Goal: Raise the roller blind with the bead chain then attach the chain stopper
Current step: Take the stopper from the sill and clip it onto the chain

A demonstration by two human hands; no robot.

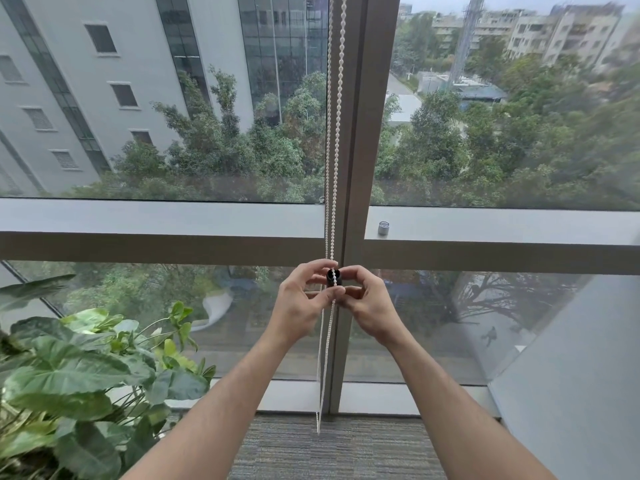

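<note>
A white bead chain (335,133) hangs in two strands in front of the grey window mullion (360,150), from the top of the view down to a loop near the floor. A small black chain stopper (334,277) sits around one strand at waist height. My left hand (301,299) pinches the stopper from the left with thumb and fingers. My right hand (367,299) pinches it from the right. The roller blind itself is out of view above; the glass is uncovered.
A small silver cylinder (383,228) stands on the horizontal window rail (173,223) right of the mullion. A large-leafed green plant (79,375) fills the lower left. Grey carpet (329,448) lies below. A slanted grey panel (581,375) stands at the lower right.
</note>
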